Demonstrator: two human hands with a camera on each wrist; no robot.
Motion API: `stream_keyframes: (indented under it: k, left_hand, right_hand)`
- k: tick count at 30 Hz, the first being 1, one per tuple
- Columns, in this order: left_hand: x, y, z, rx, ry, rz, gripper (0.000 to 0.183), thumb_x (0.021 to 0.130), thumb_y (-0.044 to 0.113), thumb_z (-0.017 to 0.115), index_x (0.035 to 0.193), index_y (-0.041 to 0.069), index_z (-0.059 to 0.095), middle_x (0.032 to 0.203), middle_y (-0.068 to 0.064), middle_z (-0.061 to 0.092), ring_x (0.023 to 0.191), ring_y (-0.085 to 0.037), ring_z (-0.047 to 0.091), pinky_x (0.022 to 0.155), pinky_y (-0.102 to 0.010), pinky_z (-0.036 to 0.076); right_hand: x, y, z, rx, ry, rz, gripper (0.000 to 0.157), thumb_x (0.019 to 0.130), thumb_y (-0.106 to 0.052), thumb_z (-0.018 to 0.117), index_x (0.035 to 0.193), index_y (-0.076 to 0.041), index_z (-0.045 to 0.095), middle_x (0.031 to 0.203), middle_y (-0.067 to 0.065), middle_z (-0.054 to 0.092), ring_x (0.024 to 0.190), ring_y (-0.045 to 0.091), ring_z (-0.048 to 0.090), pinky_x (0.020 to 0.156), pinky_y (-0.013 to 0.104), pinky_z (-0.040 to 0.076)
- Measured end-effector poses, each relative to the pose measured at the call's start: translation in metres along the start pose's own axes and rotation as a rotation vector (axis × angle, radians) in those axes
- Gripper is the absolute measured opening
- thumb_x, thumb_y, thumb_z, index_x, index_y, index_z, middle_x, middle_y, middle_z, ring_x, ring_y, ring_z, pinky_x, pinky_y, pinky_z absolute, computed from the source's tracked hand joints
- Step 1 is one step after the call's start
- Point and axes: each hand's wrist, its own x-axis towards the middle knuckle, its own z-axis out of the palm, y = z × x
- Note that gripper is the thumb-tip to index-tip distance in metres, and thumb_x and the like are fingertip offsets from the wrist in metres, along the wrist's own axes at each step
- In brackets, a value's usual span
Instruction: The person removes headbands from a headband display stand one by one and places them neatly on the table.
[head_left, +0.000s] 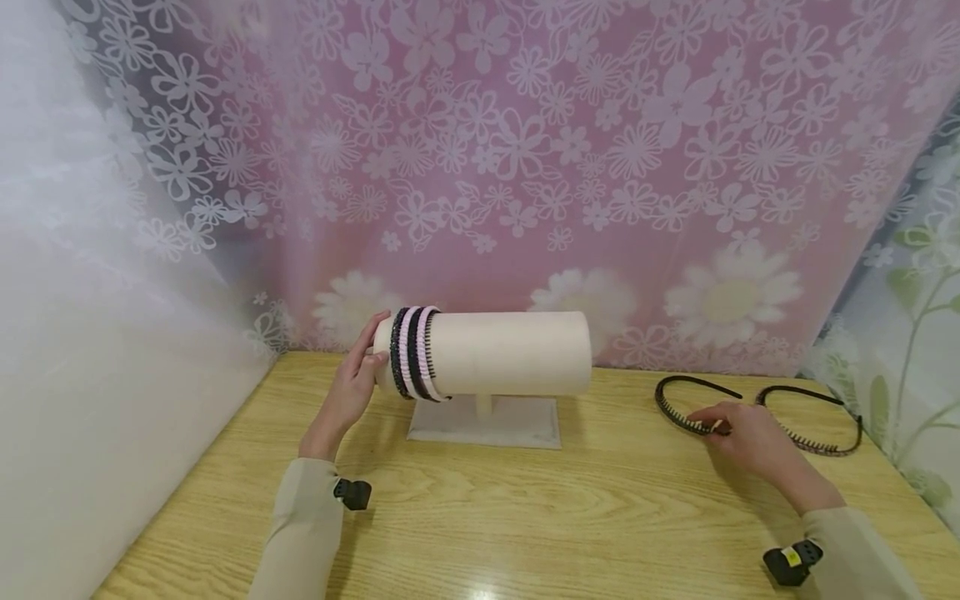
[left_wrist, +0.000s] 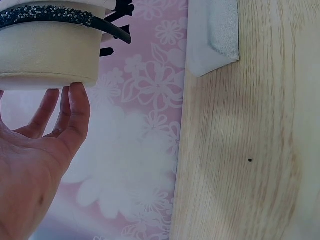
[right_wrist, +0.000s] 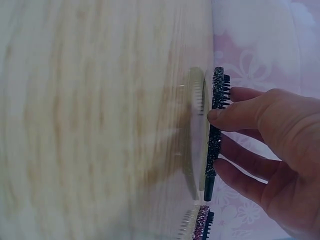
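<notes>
A cream padded roll (head_left: 517, 354) lies crosswise on a stand with a pale flat base (head_left: 442, 429). Around its left part sit several headbands, dark glittery and pale pink by turns; the outermost is a black headband (left_wrist: 50, 17) with sparkling stones. My left hand (head_left: 351, 396) rests its fingertips on the roll's left end, fingers spread across the rim. At the right, my right hand (head_left: 753, 437) pinches a black rhinestone headband (right_wrist: 215, 145) with comb teeth, thumb on one side and fingers on the other. Beside it lies another toothed headband (head_left: 825, 450), with pinkish stones.
The wooden table (head_left: 525, 517) has a light grain. A pink flowered curtain (head_left: 487, 167) hangs behind it, a whitish sheet (head_left: 150, 333) at the left and a leaf-patterned one (head_left: 911, 350) at the right.
</notes>
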Motion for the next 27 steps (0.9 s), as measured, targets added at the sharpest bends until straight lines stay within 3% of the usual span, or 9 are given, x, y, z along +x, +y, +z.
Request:
stream_keyframes:
  k: [14, 27]
  left_hand:
    - [0.0000, 0.0035, -0.0007, 0.000, 0.000, -0.014, 0.054, 0.109, 0.031, 0.039, 0.160, 0.046, 0.027, 0.161, -0.007, 0.041, 0.136, -0.032, 0.052, 0.107, -0.055, 0.041]
    - [-0.0007, 0.0018, -0.0007, -0.002, 0.008, -0.013, 0.054, 0.109, 0.030, 0.040, 0.159, 0.047, 0.029, 0.160, -0.008, 0.043, 0.134, -0.033, 0.055, 0.106, -0.056, 0.043]
  right_hand:
    - [0.0001, 0.0042, 0.0021, -0.020, 0.012, -0.002, 0.028, 0.083, 0.003, 0.074, 0.110, -0.005, 0.079, 0.092, 0.012, 0.076, 0.076, 0.025, 0.069, 0.067, 0.045, 0.056]
    - [-0.0046, 0.0049, 0.0016, 0.047, 0.011, 0.032, 0.029, 0.088, -0.005, 0.073, 0.117, 0.000, 0.074, 0.099, 0.018, 0.076, 0.082, 0.030, 0.073, 0.071, 0.047, 0.058]
